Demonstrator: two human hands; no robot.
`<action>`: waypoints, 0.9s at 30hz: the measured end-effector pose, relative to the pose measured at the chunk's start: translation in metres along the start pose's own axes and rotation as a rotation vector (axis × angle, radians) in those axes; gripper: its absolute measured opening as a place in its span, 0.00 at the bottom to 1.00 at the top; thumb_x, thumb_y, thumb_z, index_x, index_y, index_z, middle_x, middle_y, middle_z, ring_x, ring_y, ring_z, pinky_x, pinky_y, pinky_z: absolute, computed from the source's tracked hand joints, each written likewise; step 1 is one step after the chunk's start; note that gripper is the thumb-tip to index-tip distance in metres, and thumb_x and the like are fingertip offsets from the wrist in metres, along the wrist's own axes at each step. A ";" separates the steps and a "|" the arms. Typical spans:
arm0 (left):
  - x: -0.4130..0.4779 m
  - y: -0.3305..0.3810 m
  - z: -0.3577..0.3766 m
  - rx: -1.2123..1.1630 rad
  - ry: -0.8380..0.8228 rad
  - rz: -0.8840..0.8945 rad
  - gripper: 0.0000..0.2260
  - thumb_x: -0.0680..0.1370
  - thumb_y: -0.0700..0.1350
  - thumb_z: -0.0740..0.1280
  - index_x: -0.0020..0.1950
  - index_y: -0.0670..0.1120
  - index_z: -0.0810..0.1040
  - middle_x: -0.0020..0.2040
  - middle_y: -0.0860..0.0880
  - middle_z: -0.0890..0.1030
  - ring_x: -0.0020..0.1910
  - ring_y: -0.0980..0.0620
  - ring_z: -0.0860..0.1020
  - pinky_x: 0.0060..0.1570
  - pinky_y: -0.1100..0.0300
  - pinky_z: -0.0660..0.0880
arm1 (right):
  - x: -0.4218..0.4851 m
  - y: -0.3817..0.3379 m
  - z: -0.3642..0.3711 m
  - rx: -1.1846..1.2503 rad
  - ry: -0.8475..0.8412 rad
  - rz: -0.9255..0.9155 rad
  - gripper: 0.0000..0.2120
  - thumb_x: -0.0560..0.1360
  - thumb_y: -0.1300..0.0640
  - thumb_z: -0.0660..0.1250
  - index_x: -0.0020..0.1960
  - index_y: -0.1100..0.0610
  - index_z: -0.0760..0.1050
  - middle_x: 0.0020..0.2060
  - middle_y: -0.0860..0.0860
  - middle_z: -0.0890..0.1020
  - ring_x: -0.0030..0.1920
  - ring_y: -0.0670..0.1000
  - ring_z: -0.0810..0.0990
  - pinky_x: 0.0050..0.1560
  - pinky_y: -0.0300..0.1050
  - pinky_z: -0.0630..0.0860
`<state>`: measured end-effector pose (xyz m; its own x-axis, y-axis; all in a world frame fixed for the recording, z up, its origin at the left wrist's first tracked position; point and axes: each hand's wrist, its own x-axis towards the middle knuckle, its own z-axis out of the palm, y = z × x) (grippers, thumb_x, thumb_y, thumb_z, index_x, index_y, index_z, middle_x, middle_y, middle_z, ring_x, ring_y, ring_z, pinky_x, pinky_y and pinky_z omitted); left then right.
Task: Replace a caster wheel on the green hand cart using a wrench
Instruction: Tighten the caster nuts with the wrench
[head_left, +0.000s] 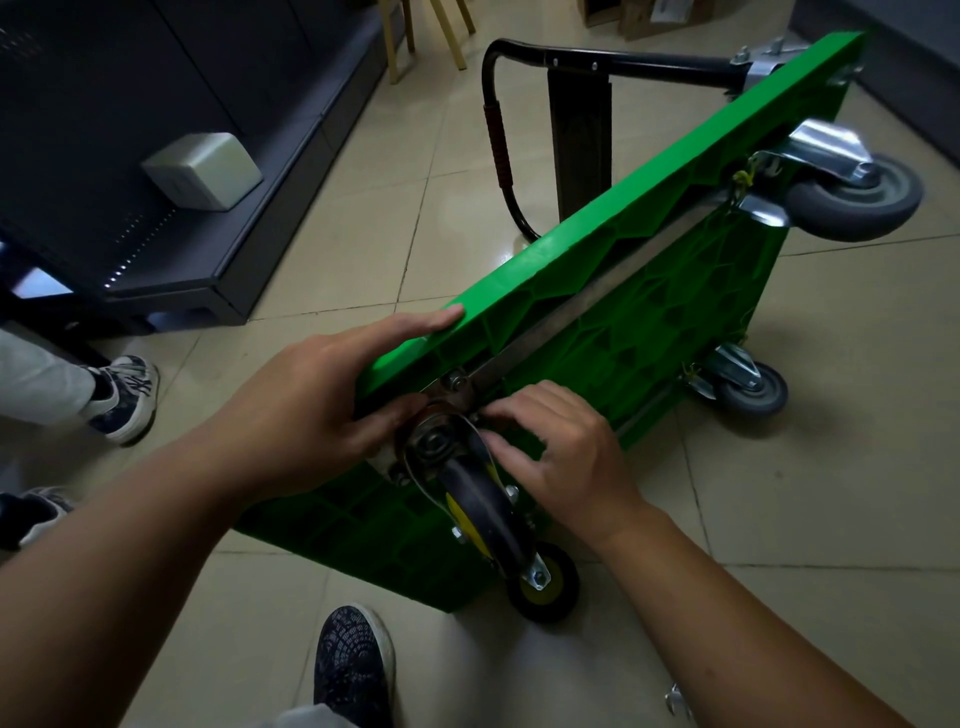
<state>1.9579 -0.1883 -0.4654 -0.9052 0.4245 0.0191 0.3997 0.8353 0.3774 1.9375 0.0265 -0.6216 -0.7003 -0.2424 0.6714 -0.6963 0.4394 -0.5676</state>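
Left hand grips near edge of green cart, tipped on its side. Right hand, fingers curled, pinches caster wheel at its top plate, btwn both hands.

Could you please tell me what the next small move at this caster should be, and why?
Probably thread the caster fastener finger-tight with the right hand: its curled fingertips sit at the mounting plate, the left hand grips the green cart edge steady, and neither hand holds a wrench.
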 end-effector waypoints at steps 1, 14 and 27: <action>0.000 0.000 0.000 -0.003 -0.001 -0.004 0.33 0.77 0.52 0.70 0.78 0.71 0.62 0.67 0.53 0.80 0.55 0.41 0.83 0.54 0.38 0.81 | -0.002 0.004 0.000 0.003 0.012 0.005 0.07 0.76 0.56 0.73 0.51 0.58 0.82 0.44 0.51 0.83 0.46 0.52 0.81 0.47 0.46 0.78; -0.001 0.001 0.001 -0.025 0.025 0.001 0.31 0.75 0.57 0.68 0.78 0.67 0.64 0.73 0.58 0.76 0.67 0.54 0.79 0.61 0.42 0.80 | -0.272 0.058 -0.018 -0.224 -0.193 1.735 0.26 0.64 0.53 0.83 0.40 0.59 0.65 0.29 0.53 0.74 0.32 0.55 0.75 0.41 0.49 0.73; 0.003 -0.006 0.002 0.105 0.024 -0.058 0.36 0.75 0.55 0.73 0.79 0.71 0.60 0.61 0.51 0.84 0.49 0.48 0.85 0.48 0.41 0.83 | -0.279 0.087 -0.005 -0.313 -0.294 1.667 0.07 0.72 0.66 0.70 0.43 0.62 0.72 0.37 0.58 0.80 0.35 0.58 0.78 0.36 0.45 0.69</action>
<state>1.9530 -0.1915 -0.4690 -0.9301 0.3666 0.0227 0.3579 0.8909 0.2796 2.0734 0.1370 -0.8560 -0.6078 0.4924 -0.6230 0.7848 0.4920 -0.3768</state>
